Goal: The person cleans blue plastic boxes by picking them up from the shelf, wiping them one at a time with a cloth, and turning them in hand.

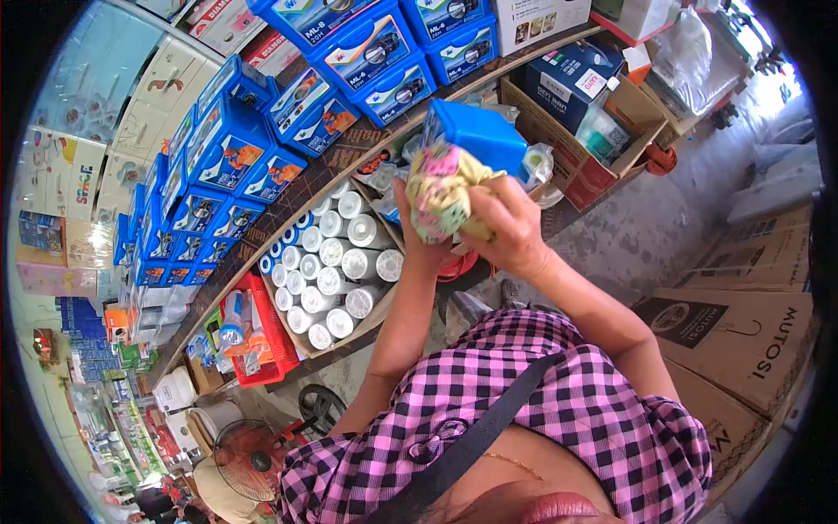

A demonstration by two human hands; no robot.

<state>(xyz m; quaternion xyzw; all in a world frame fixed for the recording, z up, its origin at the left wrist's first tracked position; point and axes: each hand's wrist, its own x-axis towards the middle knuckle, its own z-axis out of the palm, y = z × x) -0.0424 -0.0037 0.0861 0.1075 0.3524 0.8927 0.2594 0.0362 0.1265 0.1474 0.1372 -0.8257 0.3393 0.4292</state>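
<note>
A bunched yellow cloth (441,188) with pink and green flower print is in front of me, between my two hands. My right hand (506,223) is closed on its right side, fingers bent into the fabric. My left hand (421,240) grips it from the left and below, its fingers partly covered by the cloth. Directly behind the cloth is a blue plastic box (480,135), tilted. Whether a hand also touches this box is hidden.
Blue cases (375,57) are stacked on the counter at left and top. Below it stands a carton of white cylinders (333,253), beside a red basket (271,336). An open carton (572,166) is at upper right, large brown cartons (742,332) at right, a fan (249,458) lower left.
</note>
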